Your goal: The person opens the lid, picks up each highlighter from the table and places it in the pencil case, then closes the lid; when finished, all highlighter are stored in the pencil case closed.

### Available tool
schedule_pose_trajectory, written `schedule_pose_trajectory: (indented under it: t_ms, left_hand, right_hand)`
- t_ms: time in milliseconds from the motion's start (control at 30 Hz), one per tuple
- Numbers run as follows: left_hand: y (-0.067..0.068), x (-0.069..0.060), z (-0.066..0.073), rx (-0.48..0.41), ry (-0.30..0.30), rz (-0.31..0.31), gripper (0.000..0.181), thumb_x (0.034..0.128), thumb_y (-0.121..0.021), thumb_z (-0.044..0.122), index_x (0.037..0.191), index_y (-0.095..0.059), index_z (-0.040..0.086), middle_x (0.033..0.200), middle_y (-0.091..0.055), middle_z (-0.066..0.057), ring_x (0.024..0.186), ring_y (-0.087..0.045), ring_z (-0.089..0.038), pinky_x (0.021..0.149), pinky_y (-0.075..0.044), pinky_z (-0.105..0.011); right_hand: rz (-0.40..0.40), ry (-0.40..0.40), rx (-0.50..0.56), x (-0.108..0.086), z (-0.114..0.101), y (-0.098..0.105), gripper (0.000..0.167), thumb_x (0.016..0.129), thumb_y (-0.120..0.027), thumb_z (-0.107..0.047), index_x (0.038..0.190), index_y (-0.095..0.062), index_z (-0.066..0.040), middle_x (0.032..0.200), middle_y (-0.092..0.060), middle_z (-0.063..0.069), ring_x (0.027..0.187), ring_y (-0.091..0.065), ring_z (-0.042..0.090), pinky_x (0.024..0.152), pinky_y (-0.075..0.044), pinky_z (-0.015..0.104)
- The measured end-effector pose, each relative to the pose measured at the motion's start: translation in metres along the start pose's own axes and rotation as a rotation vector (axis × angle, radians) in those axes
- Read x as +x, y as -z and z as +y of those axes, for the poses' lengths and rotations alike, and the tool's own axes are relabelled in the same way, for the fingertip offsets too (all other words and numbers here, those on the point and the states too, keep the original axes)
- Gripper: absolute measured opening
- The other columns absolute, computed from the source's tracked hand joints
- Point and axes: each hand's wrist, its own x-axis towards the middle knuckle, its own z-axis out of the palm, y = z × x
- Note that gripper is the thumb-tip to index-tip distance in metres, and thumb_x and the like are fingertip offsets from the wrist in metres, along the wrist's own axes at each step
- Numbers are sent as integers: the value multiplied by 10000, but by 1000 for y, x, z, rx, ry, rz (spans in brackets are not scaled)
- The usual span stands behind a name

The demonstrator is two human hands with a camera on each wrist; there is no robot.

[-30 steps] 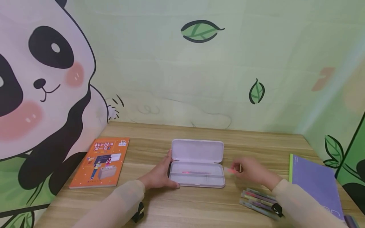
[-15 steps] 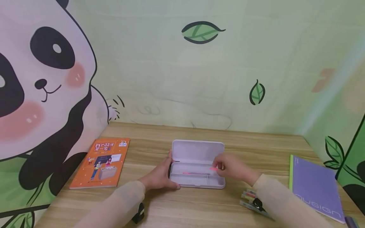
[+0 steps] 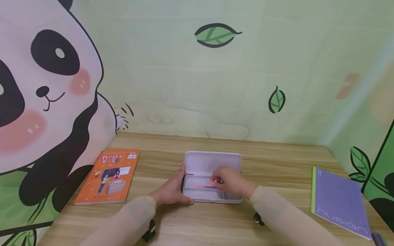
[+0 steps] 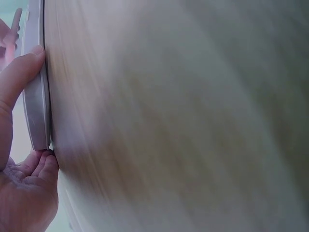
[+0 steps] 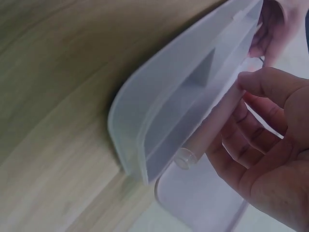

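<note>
A pale pencil case (image 3: pixel 203 194) lies with its lid (image 3: pixel 200 162) raised at the middle of the table. My left hand (image 3: pixel 172 189) holds its left end, thumb at the front edge and fingers behind; the left wrist view shows the thumb (image 4: pixel 29 67) against the case wall. Over the long rear compartment, my right hand (image 3: pixel 234 182) pinches a pink pen with a see-through barrel (image 5: pixel 212 125) between thumb and fingers. The right wrist view has this pen along the case, its clear end free. Another pink pen (image 3: pixel 201 187) lies inside the rear compartment.
An orange book (image 3: pixel 107 176) lies on the left of the wooden table (image 3: pixel 197 225). On the right is a purple notebook (image 3: pixel 340 201), with a dark pen-like thing (image 3: pixel 378 239) at the corner below it. A panda-print cloth (image 3: pixel 172 75) hangs behind.
My right hand has carried the pink pen leftward from beside the case to over its rear compartment. The right sleeve now covers the pens on the table. My left hand stays put.
</note>
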Motion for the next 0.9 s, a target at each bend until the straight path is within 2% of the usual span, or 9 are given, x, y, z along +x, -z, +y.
schedule_pose_trajectory:
  t_ms: [100,300,533,900]
  left_hand:
    - [-1,-1,0,-5,-4,0,1417,596,-929,330,1534,86,13,1317,-441,-135,1264,-398,-255,1149,-263,-446]
    - [-2,-1,0,-18,2,-9,1411,605,-920,366,1535,82,15,1384,-420,-160,1291,-397,-257,1149,-268,-460]
    - [-1,-1,0,-21,15,-17,1404,612,-914,379,1542,83,45,1430,-392,-162,1327,-366,-250,1164,-240,-462]
    - [0,-1,-1,-19,6,-5,1405,609,-921,343,1535,84,18,1320,-441,-137,1268,-398,-263,1153,-258,-460]
  right_hand:
    - [-12,-10,-9,6,-5,-6,38,805,-729,-52,836,-707,-59,700,-589,-1,662,-459,72,629,-413,212]
    - [-24,13,6,16,-8,-16,32,813,-717,-48,844,-711,-50,705,-586,2,666,-455,87,635,-414,227]
    - [-62,-51,32,24,-13,-18,98,850,-697,-62,941,-727,-41,787,-627,23,712,-499,110,682,-459,259]
    - [-30,-105,78,15,-7,-11,202,830,-730,-89,1025,-706,-44,892,-643,74,840,-586,205,773,-502,343]
